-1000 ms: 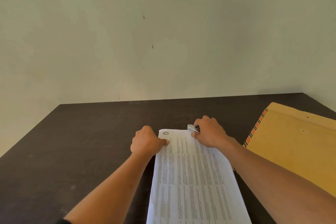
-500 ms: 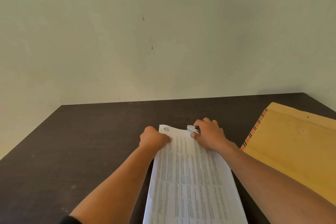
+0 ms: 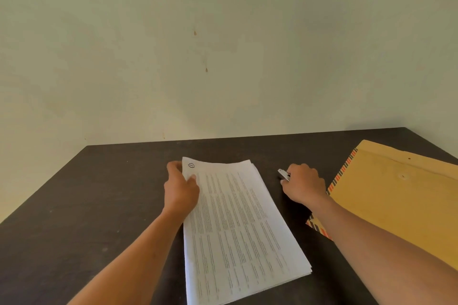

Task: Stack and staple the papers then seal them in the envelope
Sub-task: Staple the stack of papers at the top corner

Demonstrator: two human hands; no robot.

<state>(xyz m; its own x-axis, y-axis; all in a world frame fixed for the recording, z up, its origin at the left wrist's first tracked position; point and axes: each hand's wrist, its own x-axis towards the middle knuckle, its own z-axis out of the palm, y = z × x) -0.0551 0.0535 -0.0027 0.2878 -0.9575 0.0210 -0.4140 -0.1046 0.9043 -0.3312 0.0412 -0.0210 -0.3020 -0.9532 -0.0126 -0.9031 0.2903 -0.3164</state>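
Observation:
A stack of printed white papers (image 3: 238, 225) lies on the dark table (image 3: 99, 205), its far end slightly lifted. My left hand (image 3: 182, 188) grips the stack's far left corner, thumb on top near a circled mark. My right hand (image 3: 303, 186) is off the stack, to its right, closed around a small silver stapler (image 3: 283, 175) whose tip pokes out to the left. A large yellow padded envelope (image 3: 401, 200) with a striped orange and black edge lies at the right, just beyond my right wrist.
A pale plastered wall rises right behind the table's far edge (image 3: 223, 137). The table's left edge (image 3: 42, 186) runs diagonally toward me. My forearms cross the near part of the table.
My right hand has pulled the stapler off the stack's top right corner and moved it right. The stack has swung, and my left hand has shifted to grip its far left corner.

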